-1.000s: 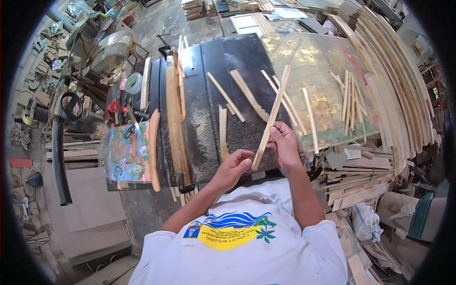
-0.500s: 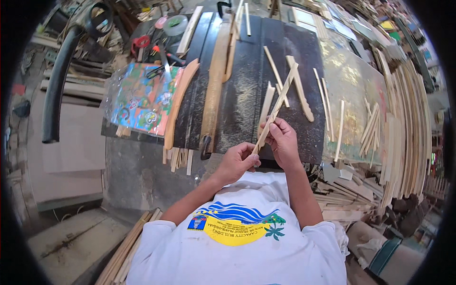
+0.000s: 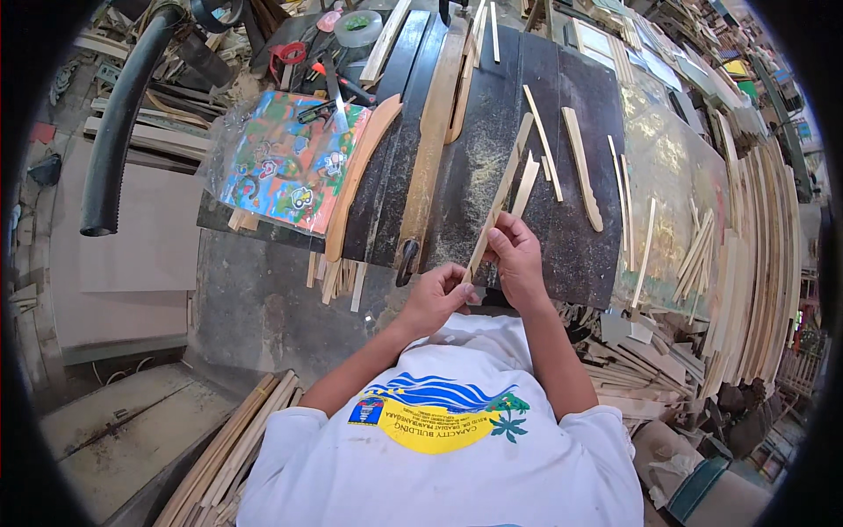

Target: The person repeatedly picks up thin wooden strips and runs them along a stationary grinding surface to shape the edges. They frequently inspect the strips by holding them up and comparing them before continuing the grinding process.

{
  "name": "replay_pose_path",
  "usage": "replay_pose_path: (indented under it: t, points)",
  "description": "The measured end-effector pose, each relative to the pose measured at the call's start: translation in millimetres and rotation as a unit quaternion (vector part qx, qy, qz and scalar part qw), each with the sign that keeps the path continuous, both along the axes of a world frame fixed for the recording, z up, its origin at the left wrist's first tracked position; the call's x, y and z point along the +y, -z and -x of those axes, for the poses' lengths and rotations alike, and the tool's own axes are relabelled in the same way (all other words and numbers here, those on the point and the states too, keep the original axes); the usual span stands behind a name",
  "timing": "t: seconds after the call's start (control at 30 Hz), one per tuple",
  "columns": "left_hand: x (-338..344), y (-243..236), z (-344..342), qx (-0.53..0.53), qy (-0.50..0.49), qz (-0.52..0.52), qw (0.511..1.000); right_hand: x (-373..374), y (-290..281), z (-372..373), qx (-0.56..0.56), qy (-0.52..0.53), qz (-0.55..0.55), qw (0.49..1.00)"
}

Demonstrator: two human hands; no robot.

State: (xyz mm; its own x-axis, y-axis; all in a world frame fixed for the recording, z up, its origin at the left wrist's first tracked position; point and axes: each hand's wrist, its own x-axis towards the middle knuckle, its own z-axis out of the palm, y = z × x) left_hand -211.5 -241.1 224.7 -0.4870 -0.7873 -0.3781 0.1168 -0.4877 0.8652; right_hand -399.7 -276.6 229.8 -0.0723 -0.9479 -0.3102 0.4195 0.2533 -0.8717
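Note:
A thin wooden strip (image 3: 507, 180) is held slantwise over the dark tabletop, its far end pointing away from me. My left hand (image 3: 439, 299) pinches the strip's near end, fingers closed. Higher up along it, my right hand (image 3: 516, 256) grips the strip between thumb and fingers. Just right of the strip, a short notched wooden piece (image 3: 525, 186) shows above my right hand; its lower part is hidden. A shaped slat with a wavy end (image 3: 582, 171) lies farther right on the tabletop, with a narrow stick (image 3: 543, 140) between.
Sawdust covers the dark worktable (image 3: 483, 79). A long wooden bar (image 3: 430, 158) lies along it, with a clamp (image 3: 407, 260) at its near end. A curved wooden piece (image 3: 364, 167) borders a colourful plastic sheet (image 3: 294, 167). A black hose (image 3: 118, 132) hangs at left; stacked slats (image 3: 764, 263) stand right.
The strip's far end has swung left and the strip appears turned about its length. Both hands keep their hold. The view has shifted, so the table appears farther right.

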Motion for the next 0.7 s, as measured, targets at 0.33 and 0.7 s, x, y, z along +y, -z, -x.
replay_pose_path:
  t: [0.33, 0.7]
  points:
    - [-1, 11, -30, -0.390, 0.254, 0.180, 0.867, -60, 102, -32, 0.264, -0.014, 0.001, 0.964]
    - [-8, 24, 12, -0.388, 0.234, 0.253, 0.855, -118, 101, -45, 0.532, -0.152, 0.064, 0.830]
